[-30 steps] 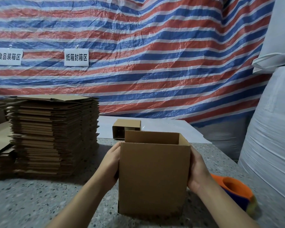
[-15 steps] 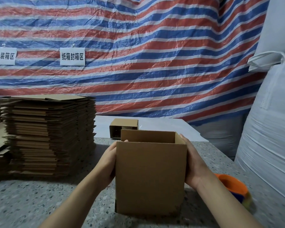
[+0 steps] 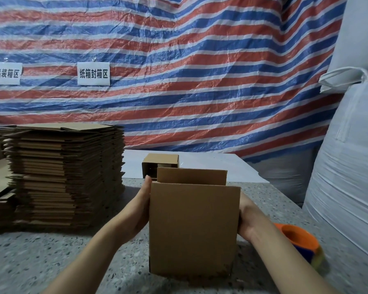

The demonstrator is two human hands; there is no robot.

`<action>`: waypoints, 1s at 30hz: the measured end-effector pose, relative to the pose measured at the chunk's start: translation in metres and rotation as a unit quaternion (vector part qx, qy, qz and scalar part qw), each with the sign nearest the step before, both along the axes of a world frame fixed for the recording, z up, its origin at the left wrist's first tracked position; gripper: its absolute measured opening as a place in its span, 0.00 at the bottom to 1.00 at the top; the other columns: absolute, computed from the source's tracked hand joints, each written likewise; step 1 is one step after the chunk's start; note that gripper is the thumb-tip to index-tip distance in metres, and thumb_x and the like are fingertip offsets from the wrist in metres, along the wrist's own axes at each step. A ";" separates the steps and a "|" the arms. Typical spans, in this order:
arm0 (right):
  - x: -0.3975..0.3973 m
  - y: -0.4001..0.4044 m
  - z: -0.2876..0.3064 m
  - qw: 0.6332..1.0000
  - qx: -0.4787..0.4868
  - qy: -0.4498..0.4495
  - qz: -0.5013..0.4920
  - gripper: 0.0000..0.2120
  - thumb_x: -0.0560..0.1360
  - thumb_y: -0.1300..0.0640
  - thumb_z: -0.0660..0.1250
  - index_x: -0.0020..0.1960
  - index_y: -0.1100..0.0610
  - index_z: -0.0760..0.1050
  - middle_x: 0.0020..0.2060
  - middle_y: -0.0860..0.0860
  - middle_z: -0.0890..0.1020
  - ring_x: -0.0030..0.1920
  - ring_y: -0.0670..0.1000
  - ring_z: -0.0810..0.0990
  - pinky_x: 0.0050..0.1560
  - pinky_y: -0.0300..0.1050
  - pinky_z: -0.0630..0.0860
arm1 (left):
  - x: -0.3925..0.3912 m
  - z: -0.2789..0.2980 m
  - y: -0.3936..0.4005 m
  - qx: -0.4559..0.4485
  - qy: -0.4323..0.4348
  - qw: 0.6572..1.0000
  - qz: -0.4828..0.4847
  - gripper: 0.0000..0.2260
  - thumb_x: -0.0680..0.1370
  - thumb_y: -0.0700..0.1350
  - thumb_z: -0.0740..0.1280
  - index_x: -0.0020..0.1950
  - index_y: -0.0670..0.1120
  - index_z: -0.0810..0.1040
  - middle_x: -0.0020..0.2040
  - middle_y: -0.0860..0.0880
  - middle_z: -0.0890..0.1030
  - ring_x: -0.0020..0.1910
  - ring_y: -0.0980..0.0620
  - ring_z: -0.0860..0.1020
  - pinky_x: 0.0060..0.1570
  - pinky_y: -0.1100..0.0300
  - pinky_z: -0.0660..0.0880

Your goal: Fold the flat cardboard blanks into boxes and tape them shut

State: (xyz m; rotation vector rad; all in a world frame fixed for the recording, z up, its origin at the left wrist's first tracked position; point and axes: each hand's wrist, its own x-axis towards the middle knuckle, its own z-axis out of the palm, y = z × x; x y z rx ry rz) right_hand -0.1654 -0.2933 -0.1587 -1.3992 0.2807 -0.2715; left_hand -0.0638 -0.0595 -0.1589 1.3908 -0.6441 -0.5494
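An open-topped brown cardboard box [image 3: 192,228] stands upright on the speckled table [image 3: 51,262] right in front of me. My left hand [image 3: 139,209] presses flat on its left side, with the fingertips up near the top corner. On the right side rests my right hand [image 3: 245,219]; the box hides its fingers. The far top flap stands up. A tall stack of flat cardboard blanks [image 3: 66,175] sits at the left. An orange tape dispenser [image 3: 297,240] lies at the right, behind my right forearm.
A small folded box [image 3: 160,164] lies on its side just behind the one between my hands, on a white board [image 3: 210,164]. Big white sacks [image 3: 346,177] crowd the right edge. A striped tarp with two paper signs hangs behind.
My right hand has slid lower down the box's right side. My left fingertips now reach the top left corner. The box has hardly moved.
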 end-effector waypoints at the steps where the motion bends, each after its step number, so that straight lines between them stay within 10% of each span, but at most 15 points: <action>1: 0.000 0.001 -0.002 1.000 0.008 -0.017 -0.013 0.16 0.83 0.54 0.60 0.41 0.55 0.81 0.33 0.54 0.84 0.31 0.52 0.84 0.29 0.43 0.78 | 0.002 0.000 0.004 0.004 -0.020 0.999 -0.025 0.38 0.70 0.71 0.48 0.70 0.49 0.72 0.63 0.46 0.80 0.64 0.48 0.78 0.69 0.46 0.68; 4: -0.002 0.006 -0.004 0.995 0.041 -0.075 -0.053 0.07 0.82 0.52 0.62 0.57 0.46 0.77 0.45 0.55 0.87 0.42 0.57 0.88 0.34 0.48 0.82 | 0.005 0.001 0.010 -0.001 -0.037 0.998 -0.050 0.34 0.73 0.67 0.49 0.70 0.49 0.71 0.64 0.48 0.80 0.65 0.50 0.77 0.64 0.51 0.72; 15: -0.016 0.017 -0.011 0.983 0.000 -0.183 -0.023 0.29 0.70 0.36 0.66 0.69 0.42 0.69 0.60 0.50 0.82 0.55 0.52 0.85 0.45 0.45 0.83 | -0.001 -0.008 -0.007 -0.032 -0.054 0.987 0.147 0.09 0.81 0.50 0.63 0.47 0.51 0.82 0.46 0.46 0.82 0.41 0.51 0.78 0.36 0.60 0.72; 24: -0.015 0.000 -0.001 0.992 -0.011 -0.123 0.034 0.26 0.77 0.62 0.67 0.70 0.42 0.68 0.65 0.56 0.76 0.55 0.58 0.84 0.48 0.49 0.82 | 0.002 -0.006 -0.008 -0.073 -0.101 0.978 0.169 0.15 0.80 0.40 0.65 0.63 0.58 0.72 0.60 0.53 0.77 0.53 0.57 0.78 0.47 0.61 0.74; 30: -0.018 -0.003 0.006 0.990 -0.044 -0.127 0.049 0.25 0.71 0.58 0.71 0.67 0.45 0.74 0.62 0.57 0.78 0.55 0.58 0.84 0.47 0.47 0.82 | 0.008 0.002 0.004 -0.044 -0.206 0.970 0.121 0.25 0.80 0.39 0.65 0.72 0.61 0.65 0.67 0.59 0.74 0.66 0.58 0.73 0.62 0.56 0.72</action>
